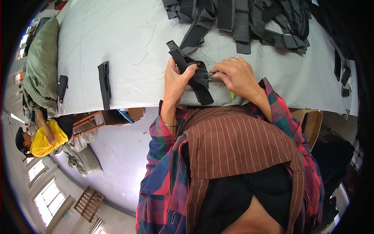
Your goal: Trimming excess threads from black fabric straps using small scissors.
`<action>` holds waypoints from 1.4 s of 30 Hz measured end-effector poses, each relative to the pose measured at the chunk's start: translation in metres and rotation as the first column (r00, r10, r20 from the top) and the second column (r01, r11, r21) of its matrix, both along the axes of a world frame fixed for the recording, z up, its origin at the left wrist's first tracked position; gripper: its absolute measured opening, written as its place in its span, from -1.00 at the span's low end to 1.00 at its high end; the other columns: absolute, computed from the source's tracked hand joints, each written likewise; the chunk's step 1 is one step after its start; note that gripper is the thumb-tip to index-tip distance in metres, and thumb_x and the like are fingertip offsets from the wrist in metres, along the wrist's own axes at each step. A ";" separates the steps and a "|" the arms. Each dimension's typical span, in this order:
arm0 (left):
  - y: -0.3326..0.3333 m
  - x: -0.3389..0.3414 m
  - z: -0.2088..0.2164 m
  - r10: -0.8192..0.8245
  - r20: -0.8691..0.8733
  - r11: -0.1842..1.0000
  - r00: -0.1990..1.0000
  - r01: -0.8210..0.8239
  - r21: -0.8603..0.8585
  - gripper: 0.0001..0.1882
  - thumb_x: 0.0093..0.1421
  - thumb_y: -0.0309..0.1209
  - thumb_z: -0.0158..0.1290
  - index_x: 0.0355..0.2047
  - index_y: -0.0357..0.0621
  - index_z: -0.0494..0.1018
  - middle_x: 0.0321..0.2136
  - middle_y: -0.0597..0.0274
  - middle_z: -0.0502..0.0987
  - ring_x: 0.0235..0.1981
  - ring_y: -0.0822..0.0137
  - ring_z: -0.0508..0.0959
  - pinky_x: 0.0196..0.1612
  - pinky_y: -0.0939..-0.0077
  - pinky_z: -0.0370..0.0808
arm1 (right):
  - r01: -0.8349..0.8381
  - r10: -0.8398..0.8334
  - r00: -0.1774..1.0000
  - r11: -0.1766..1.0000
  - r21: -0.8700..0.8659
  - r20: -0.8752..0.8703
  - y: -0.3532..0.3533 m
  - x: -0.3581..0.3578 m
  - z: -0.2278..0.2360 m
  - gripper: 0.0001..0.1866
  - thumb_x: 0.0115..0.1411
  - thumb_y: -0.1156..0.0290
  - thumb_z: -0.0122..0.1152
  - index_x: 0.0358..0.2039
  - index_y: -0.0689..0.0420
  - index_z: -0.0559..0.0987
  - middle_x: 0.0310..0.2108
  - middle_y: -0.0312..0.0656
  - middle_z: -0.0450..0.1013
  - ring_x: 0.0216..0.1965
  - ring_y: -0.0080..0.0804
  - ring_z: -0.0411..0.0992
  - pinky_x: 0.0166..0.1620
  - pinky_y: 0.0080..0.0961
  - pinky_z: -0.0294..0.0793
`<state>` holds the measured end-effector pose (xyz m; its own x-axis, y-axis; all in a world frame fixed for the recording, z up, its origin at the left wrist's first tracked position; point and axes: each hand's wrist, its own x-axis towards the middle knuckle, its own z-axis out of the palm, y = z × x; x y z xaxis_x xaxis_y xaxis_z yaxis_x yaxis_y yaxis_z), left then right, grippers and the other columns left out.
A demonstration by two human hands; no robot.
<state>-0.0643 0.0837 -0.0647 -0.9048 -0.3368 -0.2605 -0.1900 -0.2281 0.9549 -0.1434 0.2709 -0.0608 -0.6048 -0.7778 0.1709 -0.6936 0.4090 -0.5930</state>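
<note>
My left hand (178, 80) is closed on a black fabric strip (202, 93) with folded parts, its thumb pressed on the cloth over the table. My right hand (237, 76), with a ring on one finger, is closed around a small slim tool (210, 75) whose thin metal tips meet the fabric at its right side. A bright green bit (233, 95) shows under the right palm, perhaps the tool's other end. The fingers hide most of the tool. Just beyond the hands lies a pile of black fabric strips (241, 25).
On the pale table cover (128, 46) lie loose threads, a black strip (104, 85) and a small black piece (62, 87) to the left. Several dark pieces (345, 75) rest at the right edge. A green sack (43, 58) and a person in yellow (48, 138) are far left.
</note>
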 end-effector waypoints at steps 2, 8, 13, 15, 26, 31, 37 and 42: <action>0.000 -0.001 0.003 -0.021 0.019 1.000 1.000 0.020 0.010 -0.60 0.15 -0.46 0.09 -0.05 -0.37 0.28 -0.23 -0.01 0.55 -0.21 0.31 0.56 -0.06 0.48 0.48 | -0.013 0.013 0.997 1.000 0.011 -0.074 -0.001 0.000 0.001 -0.88 0.01 0.31 0.27 -0.41 -0.01 0.57 -0.53 -0.33 0.45 -0.40 -0.35 0.42 -0.30 -0.39 0.28; -0.003 -0.001 0.002 -0.037 0.020 0.999 0.999 0.037 0.028 -0.59 0.15 -0.46 0.08 -0.03 -0.37 0.27 -0.23 -0.01 0.55 -0.20 0.31 0.56 -0.04 0.48 0.47 | -0.066 0.068 0.984 0.998 0.017 -0.166 -0.001 -0.001 -0.003 -0.89 0.00 0.30 0.29 -0.42 -0.06 0.56 -0.53 -0.40 0.36 -0.40 -0.43 0.35 -0.30 -0.45 0.18; -0.003 -0.001 0.003 -0.044 0.027 0.999 0.999 0.043 0.023 -0.59 0.15 -0.46 0.08 -0.03 -0.37 0.27 -0.22 -0.02 0.55 -0.19 0.31 0.55 -0.04 0.47 0.47 | -0.085 0.087 0.977 0.996 0.019 -0.195 0.000 -0.003 -0.004 -0.89 0.00 0.30 0.29 -0.42 -0.07 0.56 -0.54 -0.41 0.34 -0.41 -0.43 0.34 -0.30 -0.44 0.17; -0.003 -0.001 0.003 -0.047 0.028 0.999 0.999 0.047 0.018 -0.59 0.16 -0.46 0.08 -0.03 -0.37 0.27 -0.22 -0.02 0.55 -0.19 0.31 0.55 -0.03 0.47 0.47 | -0.087 0.088 0.975 0.996 0.017 -0.204 0.000 -0.003 -0.004 -0.89 0.00 0.30 0.29 -0.42 -0.07 0.56 -0.54 -0.41 0.34 -0.41 -0.43 0.33 -0.30 -0.44 0.17; -0.007 0.007 0.000 -0.032 0.022 0.997 0.999 0.030 0.074 -0.60 0.12 -0.53 0.05 -0.04 -0.37 0.25 -0.20 -0.01 0.54 -0.17 0.32 0.54 -0.03 0.48 0.46 | -0.004 0.002 0.999 0.997 -0.073 -0.038 0.001 -0.003 -0.004 -0.90 0.00 0.42 0.25 -0.41 0.03 0.58 -0.55 -0.32 0.43 -0.44 -0.33 0.36 -0.32 -0.43 0.21; -0.009 0.010 0.000 -0.032 0.016 0.995 0.999 0.030 0.093 -0.59 0.12 -0.52 0.05 -0.03 -0.36 0.25 -0.20 -0.01 0.54 -0.16 0.33 0.54 0.00 0.48 0.44 | -0.045 0.037 0.996 0.995 -0.086 -0.086 -0.010 0.008 0.006 -0.88 0.00 0.33 0.27 -0.45 0.03 0.53 -0.56 -0.33 0.41 -0.44 -0.34 0.41 -0.35 -0.39 0.25; -0.008 0.010 0.000 -0.029 0.015 0.996 0.999 0.027 0.079 -0.60 0.13 -0.52 0.06 -0.03 -0.34 0.25 -0.20 0.02 0.54 -0.18 0.35 0.53 -0.02 0.49 0.44 | -0.050 0.052 0.974 0.999 0.014 -0.222 -0.020 0.012 0.007 -0.86 -0.01 0.31 0.27 -0.48 0.04 0.50 -0.60 -0.32 0.37 -0.46 -0.36 0.38 -0.38 -0.40 0.21; -0.006 0.010 0.003 -0.009 0.015 0.998 1.000 0.008 0.070 -0.60 0.13 -0.53 0.05 -0.03 -0.34 0.25 -0.20 0.03 0.53 -0.17 0.36 0.53 -0.04 0.50 0.45 | -0.070 0.058 0.960 0.997 -0.035 -0.273 -0.028 0.009 0.004 -0.86 -0.04 0.32 0.28 -0.51 0.04 0.50 -0.61 -0.33 0.34 -0.46 -0.38 0.35 -0.39 -0.41 0.18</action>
<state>-0.0539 0.0773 -0.0614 -0.9035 -0.3095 -0.2966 -0.2064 -0.2925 0.9337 -0.1345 0.2428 -0.0565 -0.4802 -0.8014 0.3566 -0.8549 0.3365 -0.3950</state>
